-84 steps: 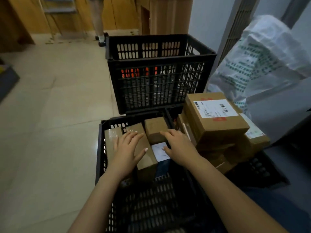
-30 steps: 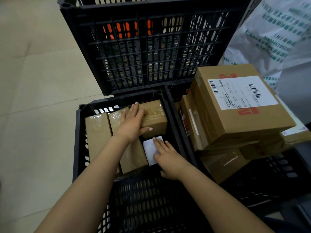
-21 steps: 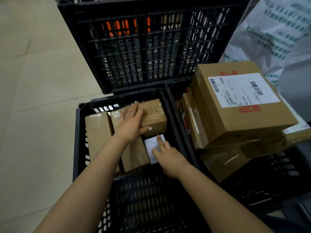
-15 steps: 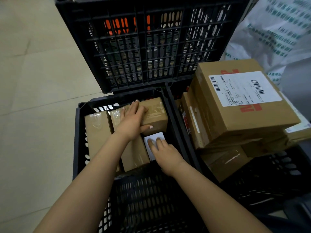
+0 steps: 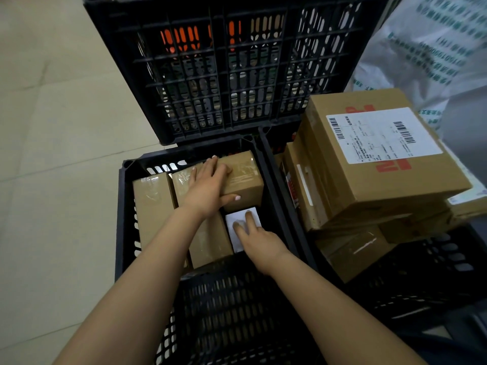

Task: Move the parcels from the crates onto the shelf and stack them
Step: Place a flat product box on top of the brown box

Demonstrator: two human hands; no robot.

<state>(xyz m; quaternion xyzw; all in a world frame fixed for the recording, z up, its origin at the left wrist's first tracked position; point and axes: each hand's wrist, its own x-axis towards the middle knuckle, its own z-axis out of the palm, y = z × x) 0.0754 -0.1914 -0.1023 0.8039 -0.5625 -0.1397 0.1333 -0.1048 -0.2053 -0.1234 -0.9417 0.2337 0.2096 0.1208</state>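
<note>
Directly under left grip (image 5: 208,188), brown parcel (image 5: 245,177)

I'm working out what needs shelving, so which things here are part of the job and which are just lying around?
Job: small brown box under the left hand; white parcel under the right hand; big labelled box; near crate.
Just lying about: white printed sack; tiled floor.

Bare forearms, bare left hand (image 5: 208,188) and right hand (image 5: 259,239), pale polished nails on the left
</note>
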